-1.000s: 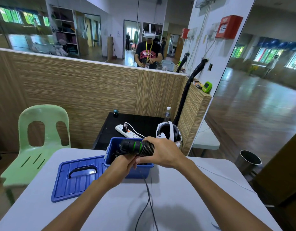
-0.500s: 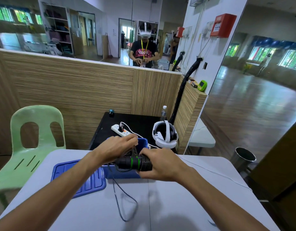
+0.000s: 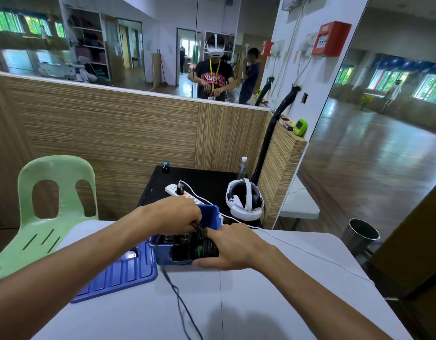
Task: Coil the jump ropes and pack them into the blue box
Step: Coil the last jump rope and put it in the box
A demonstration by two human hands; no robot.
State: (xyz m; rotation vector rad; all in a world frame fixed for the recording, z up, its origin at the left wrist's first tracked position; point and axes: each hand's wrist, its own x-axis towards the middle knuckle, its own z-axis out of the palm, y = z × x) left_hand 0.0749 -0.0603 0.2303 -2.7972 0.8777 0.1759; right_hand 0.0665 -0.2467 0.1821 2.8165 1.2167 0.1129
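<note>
The left grip [image 3: 180, 214] has swung above the handles [image 3: 196, 250] the right grip [image 3: 232, 249] clasps, winding cord [image 3: 180, 294]; more remains.

Both forearms are bare from the bottom edge of the view up to the wrists, with no sleeves, watch, bracelets or rings showing on the left hand [image 3: 177, 214] or the right hand [image 3: 232, 249]. In the mirror [image 3: 138, 45] above the wooden partition [image 3: 109, 133], the person's reflection [image 3: 213, 74] wears a black short-sleeved T-shirt with pink lettering across the chest, a yellow lanyard hanging from the neck, and a white headset with a strap running over the top of the head.
</note>
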